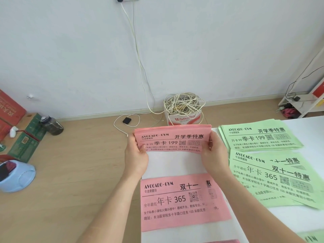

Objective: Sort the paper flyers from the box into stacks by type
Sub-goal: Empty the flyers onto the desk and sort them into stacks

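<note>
Over the white table (175,163), far end: pink "季卡 199" stack (173,137), held up on its long edge, print facing this way, top leaning away.
Left hand (135,151): curled round the left end of the pink "季卡 199" stack, thumb on the front, other fingers hidden behind the paper.
Right hand (214,153): pinching the right end of the same stack, thumb on the front, fingers behind.
Bottom edge of the held stack: close to the table top; touching or not, cannot tell.
Near end of the table: pink "年卡 365" flyer (184,200), lying flat, print up, by the table's left side.
Right of the held stack: green "季卡 199" pile (261,137), flat, sheets fanned out a little.
Just in front of that pile: green "年卡 365" pile (273,176), messy, sheets slid apart and turned.
Bottom right corner: bit of another green flyer (312,237), cut off by the edge of the view.
Wooden floor (70,172) behind the table: white carton (182,118) against the wall, stuffed with tangled pale cables (182,104); one cable going up the wall.
Floor left of the carton: small black adapter (127,120) on a white cord.
Far left: dark water bottle (51,125) beside green cartons (28,135), red carton (10,107) behind, pale blue plastic thing (15,174) in front.
Far right: white shelf (308,102) with dark cords on it.
</note>
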`<state>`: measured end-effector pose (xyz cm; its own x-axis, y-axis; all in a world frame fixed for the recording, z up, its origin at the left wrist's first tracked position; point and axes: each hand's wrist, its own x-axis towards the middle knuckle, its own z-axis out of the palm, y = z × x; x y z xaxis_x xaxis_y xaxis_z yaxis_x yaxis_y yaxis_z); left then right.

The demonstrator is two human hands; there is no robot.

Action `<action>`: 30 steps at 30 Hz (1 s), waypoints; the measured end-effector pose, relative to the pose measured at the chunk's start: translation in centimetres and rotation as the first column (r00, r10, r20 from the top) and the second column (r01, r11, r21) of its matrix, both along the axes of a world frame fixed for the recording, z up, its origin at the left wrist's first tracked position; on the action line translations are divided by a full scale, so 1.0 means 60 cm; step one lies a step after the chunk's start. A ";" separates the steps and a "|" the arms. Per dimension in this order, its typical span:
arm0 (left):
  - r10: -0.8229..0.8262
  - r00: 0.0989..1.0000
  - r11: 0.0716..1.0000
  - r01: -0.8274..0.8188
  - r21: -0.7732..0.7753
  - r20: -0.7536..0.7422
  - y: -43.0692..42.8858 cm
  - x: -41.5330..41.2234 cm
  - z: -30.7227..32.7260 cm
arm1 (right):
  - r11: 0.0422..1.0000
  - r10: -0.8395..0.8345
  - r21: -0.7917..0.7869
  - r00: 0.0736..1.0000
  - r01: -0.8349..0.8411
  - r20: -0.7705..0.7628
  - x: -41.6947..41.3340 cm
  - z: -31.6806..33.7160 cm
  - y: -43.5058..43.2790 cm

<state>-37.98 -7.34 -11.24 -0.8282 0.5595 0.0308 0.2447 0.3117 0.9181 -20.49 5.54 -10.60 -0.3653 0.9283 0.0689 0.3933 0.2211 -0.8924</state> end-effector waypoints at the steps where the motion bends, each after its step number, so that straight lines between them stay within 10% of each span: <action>1: -0.015 1.000 1.000 0.015 -0.012 -0.002 -0.001 0.002 -0.002 | 1.000 -0.005 0.002 1.000 0.005 0.000 -0.003 0.002 -0.005; 9: -0.019 0.998 0.994 0.013 -0.110 -0.054 0.001 0.007 0.018 | 1.000 -0.016 0.022 0.998 0.015 0.066 -0.017 0.017 -0.014; 20: -0.199 0.940 0.800 -0.008 -0.600 -0.278 -0.028 0.012 0.043 | 0.992 0.062 0.051 0.787 -0.119 0.614 -0.025 0.038 0.005; 30: -0.336 0.924 0.719 0.126 -0.684 -0.183 -0.036 0.025 0.056 | 0.979 0.176 -0.032 0.748 -0.203 0.640 -0.007 0.055 -0.002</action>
